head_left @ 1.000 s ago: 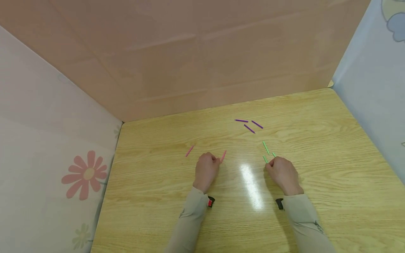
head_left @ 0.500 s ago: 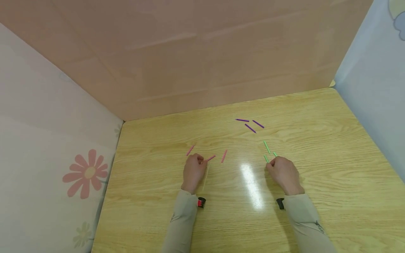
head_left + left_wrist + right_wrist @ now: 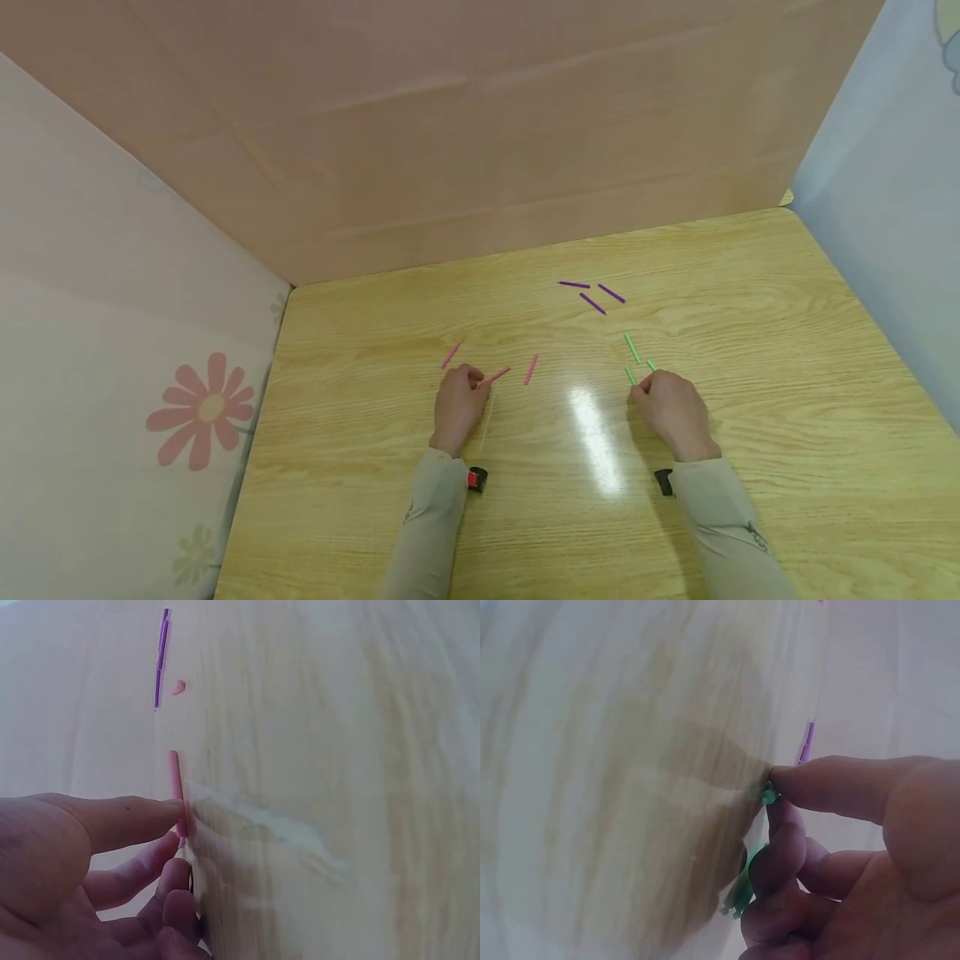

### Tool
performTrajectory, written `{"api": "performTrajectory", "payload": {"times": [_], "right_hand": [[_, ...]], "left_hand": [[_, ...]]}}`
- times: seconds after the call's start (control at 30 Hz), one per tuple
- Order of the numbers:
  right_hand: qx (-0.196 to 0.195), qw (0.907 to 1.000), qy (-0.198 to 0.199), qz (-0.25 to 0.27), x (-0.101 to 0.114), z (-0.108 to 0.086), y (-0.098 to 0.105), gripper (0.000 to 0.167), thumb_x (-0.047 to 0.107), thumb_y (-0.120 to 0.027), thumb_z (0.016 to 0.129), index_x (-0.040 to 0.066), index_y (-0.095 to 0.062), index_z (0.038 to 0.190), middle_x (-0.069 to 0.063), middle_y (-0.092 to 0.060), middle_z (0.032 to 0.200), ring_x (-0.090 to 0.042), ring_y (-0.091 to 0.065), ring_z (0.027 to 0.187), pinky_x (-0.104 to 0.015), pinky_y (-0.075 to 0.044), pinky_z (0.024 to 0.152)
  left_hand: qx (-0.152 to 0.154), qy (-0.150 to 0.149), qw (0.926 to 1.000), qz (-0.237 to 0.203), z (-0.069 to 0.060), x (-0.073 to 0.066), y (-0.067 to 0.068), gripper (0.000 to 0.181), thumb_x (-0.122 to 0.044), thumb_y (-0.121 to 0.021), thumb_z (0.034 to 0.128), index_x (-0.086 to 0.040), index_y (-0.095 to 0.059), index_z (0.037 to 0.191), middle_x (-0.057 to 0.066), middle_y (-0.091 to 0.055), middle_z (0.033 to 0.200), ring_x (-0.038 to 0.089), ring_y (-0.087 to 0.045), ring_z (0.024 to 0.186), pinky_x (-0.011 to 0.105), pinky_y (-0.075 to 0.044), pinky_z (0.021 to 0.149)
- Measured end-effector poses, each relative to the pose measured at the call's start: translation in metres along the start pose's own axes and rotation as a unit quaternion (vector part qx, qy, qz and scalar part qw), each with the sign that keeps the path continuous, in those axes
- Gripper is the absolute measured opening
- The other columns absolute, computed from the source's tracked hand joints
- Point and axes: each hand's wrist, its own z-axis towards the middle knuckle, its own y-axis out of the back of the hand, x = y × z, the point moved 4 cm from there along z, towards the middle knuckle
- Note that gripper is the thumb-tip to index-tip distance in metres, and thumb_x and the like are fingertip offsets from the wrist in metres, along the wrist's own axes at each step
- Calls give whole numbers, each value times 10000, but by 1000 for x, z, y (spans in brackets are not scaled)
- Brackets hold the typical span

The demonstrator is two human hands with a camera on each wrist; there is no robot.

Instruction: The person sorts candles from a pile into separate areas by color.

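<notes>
In the head view my left hand (image 3: 459, 407) pinches a thin pink stick (image 3: 498, 374) by one end, its free end pointing right and away. The left wrist view has the thumb pressed on that pink stick (image 3: 177, 784), close to the tabletop. One pink stick (image 3: 451, 355) lies just beyond the left hand, and another (image 3: 531, 369) lies to its right. My right hand (image 3: 675, 414) pinches a green stick (image 3: 630, 376) between thumb and forefinger, its end (image 3: 770, 795) showing in the right wrist view. Two further green sticks (image 3: 632, 348) (image 3: 651, 365) lie beside it, one partly hidden.
Three purple sticks (image 3: 592, 303) lie farther back on the wood-grain table (image 3: 360, 433). A brown panel (image 3: 480, 167) stands along the back edge. Flower-patterned walls (image 3: 112, 333) close off both sides.
My left hand has moved left with the pink stick, away from the right-hand pink one, then stayed there. The right hand has kept its place at the green sticks.
</notes>
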Motion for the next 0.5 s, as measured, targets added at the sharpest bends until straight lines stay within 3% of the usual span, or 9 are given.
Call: {"api": "performTrajectory", "payload": {"times": [0.5], "right_hand": [[23, 10000, -45, 26, 0, 0, 0, 331, 190, -475, 956, -80, -649, 1036, -63, -578, 657, -146, -461, 493, -274, -377, 439]], "left_hand": [[39, -94, 9994, 325, 4, -2, -6, 106, -198, -667, 901, -92, -664, 901, 59, -563, 844, 172, -479, 691, 284, -374, 586]]}}
